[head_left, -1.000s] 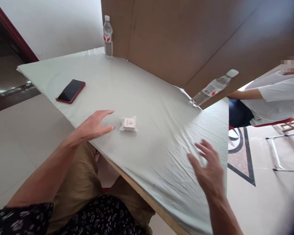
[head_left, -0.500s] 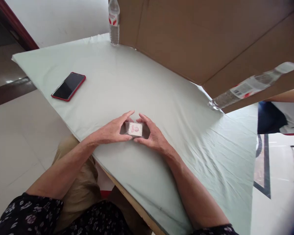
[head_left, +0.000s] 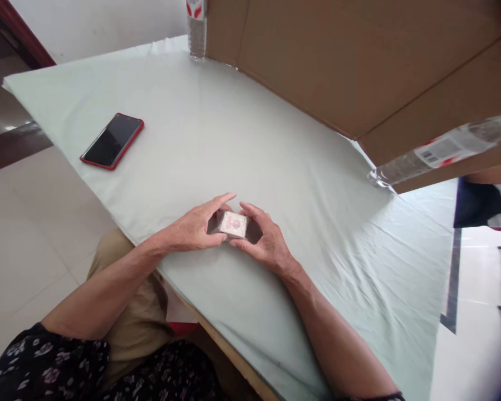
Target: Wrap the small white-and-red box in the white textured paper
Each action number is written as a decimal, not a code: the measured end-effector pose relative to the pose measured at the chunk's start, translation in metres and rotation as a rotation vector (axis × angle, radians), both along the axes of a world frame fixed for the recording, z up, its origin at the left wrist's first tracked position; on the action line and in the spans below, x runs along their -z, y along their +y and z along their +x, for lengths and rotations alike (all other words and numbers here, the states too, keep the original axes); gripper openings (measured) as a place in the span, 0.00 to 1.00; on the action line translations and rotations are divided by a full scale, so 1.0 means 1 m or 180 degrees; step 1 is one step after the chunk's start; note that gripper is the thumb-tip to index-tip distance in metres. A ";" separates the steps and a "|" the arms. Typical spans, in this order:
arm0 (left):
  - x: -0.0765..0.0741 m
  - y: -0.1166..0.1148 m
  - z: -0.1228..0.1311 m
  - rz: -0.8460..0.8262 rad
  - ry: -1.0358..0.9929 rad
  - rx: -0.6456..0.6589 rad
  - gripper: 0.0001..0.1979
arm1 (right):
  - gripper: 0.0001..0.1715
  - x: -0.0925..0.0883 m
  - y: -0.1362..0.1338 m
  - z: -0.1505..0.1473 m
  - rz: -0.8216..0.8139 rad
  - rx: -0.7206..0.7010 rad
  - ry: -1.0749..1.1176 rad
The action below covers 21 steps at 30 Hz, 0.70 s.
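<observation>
Left hand [head_left: 191, 229] and right hand [head_left: 268, 245] together, fingertips curled inward, forearms converging.

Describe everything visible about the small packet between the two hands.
The packet is small, flat and boxy, pale with a red print on top, too small to read. It seems wrapped in clear film. The left hand and right hand pinch its ends, near the table's front edge, over the pale green cloth.

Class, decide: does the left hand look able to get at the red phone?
Probably yes: bare cloth lies between left hand and phone, though it now grips the small packet.
</observation>
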<state>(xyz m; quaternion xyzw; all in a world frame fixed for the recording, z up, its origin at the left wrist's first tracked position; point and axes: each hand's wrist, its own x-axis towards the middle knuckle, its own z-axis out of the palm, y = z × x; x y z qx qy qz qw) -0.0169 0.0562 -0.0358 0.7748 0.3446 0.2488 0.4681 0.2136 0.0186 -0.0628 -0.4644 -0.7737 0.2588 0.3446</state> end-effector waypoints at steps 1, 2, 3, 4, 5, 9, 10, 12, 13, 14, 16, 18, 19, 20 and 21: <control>0.001 0.000 0.000 0.0017 0.0004 0.0000 0.42 | 0.43 -0.001 -0.001 0.000 0.0055 -0.0021 -0.0016; 0.001 -0.001 0.000 0.0037 -0.0001 0.0002 0.42 | 0.43 -0.002 -0.002 0.001 0.0112 -0.0028 -0.0033; 0.002 -0.001 0.001 0.0055 -0.0019 0.0004 0.42 | 0.43 -0.004 -0.003 0.001 0.0170 -0.0004 -0.0045; 0.003 -0.001 0.001 0.0071 -0.0042 0.0007 0.42 | 0.42 -0.006 -0.004 0.002 0.0232 0.0059 -0.0048; 0.004 -0.002 0.002 0.0084 -0.0058 0.0006 0.42 | 0.41 -0.008 -0.005 0.002 0.0296 0.0134 -0.0043; 0.006 -0.003 0.005 0.0181 -0.0046 -0.0015 0.43 | 0.24 -0.015 -0.006 0.003 0.0601 0.0230 -0.0030; 0.007 -0.004 0.006 0.0224 -0.0049 -0.0003 0.43 | 0.18 -0.016 -0.006 0.003 0.0675 0.0215 -0.0072; 0.007 -0.004 0.007 0.0290 -0.0053 0.0015 0.44 | 0.11 -0.018 -0.006 0.004 0.0790 0.0234 -0.0250; 0.007 -0.004 0.007 0.0307 -0.0043 0.0010 0.44 | 0.10 -0.019 -0.006 0.004 0.0839 0.0249 -0.0378; 0.008 -0.005 0.008 0.0314 -0.0029 -0.0009 0.44 | 0.09 -0.021 -0.007 0.004 0.0889 0.0248 -0.0522; 0.008 -0.004 0.008 0.0349 -0.0012 -0.0034 0.44 | 0.09 -0.024 -0.007 0.002 0.1052 0.0219 -0.0813; 0.009 -0.004 0.008 0.0419 -0.0015 -0.0014 0.44 | 0.08 -0.027 -0.007 -0.001 0.1273 0.0217 -0.1054; 0.010 -0.004 0.008 0.0465 -0.0010 -0.0004 0.44 | 0.08 -0.028 -0.008 -0.003 0.1385 0.0221 -0.1134; 0.010 -0.005 0.008 0.0517 0.0003 -0.0001 0.44 | 0.08 -0.029 -0.008 -0.005 0.1500 0.0222 -0.1178; 0.011 -0.005 0.009 0.0572 0.0022 -0.0002 0.44 | 0.09 -0.028 -0.008 -0.007 0.1608 0.0219 -0.1191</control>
